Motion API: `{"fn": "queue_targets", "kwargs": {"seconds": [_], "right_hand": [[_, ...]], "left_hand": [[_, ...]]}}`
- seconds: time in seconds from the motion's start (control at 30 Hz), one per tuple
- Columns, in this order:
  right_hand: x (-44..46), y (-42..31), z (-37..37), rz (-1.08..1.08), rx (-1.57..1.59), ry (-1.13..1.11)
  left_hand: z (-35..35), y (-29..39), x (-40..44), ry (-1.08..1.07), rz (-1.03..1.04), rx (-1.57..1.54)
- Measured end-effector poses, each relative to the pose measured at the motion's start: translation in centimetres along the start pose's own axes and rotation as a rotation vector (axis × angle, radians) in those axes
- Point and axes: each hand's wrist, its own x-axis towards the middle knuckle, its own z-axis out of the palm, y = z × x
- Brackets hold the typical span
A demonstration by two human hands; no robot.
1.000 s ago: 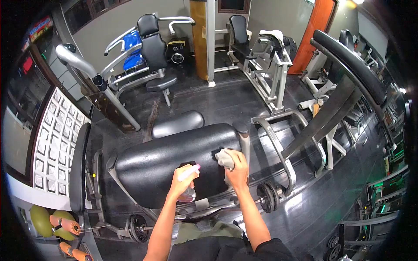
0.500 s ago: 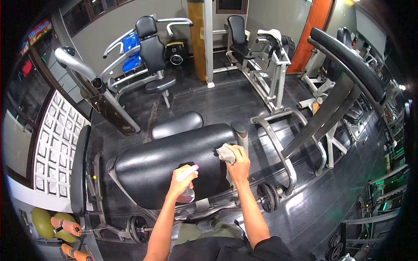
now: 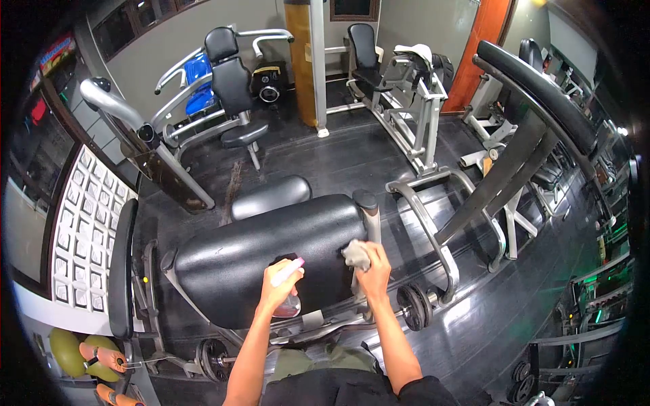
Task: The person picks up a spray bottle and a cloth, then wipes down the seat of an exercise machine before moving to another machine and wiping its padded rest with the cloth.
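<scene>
My left hand (image 3: 276, 289) is closed round a spray bottle (image 3: 290, 308) with a white and pink nozzle, held over the near side of a wide black padded cushion (image 3: 271, 233). Bunched in my right hand (image 3: 372, 273) is a grey cloth (image 3: 355, 255), at the right end of the same cushion. Whether the cloth touches the padding is hard to tell. A smaller black pad (image 3: 272, 197) lies just beyond the big one.
A loaded barbell (image 3: 414, 306) runs along the near side, between the cushion and my body. To the right rises a machine with a long black pad (image 3: 538, 91). Seated machines (image 3: 233, 84) stand behind, and a black upright pad (image 3: 122, 271) is at left.
My right hand with the cloth has moved slightly toward me along the cushion's right end. The whole view has shifted a little; my left hand still holds the bottle.
</scene>
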Motion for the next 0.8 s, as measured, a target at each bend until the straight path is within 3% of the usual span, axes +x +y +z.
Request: {"fn": "queue_targets", "kwargs": {"seconds": [0.17,0.27,0.4,0.5,0.8], "right_hand": [[5.4,-1.9,0.5,0.050,0.083,0.091],[3.9,-1.3,0.3,0.030,0.092,0.110],[-1.5,1.2,-0.2,0.215,0.161,0.096],[-3.7,1.7,-0.7,0.216,0.166,0.061],[4.3,1.4,0.5,0.144,0.180,0.139]], "left_hand": [[1.2,1.1,0.6,-0.032,-0.044,-0.038],[2.5,1.5,0.8,-0.068,-0.027,-0.034],[3.8,1.1,0.8,-0.124,-0.023,-0.057],[4.6,0.5,0.8,-0.182,-0.081,-0.080],[6.4,0.3,1.2,-0.247,-0.098,-0.016]]}}
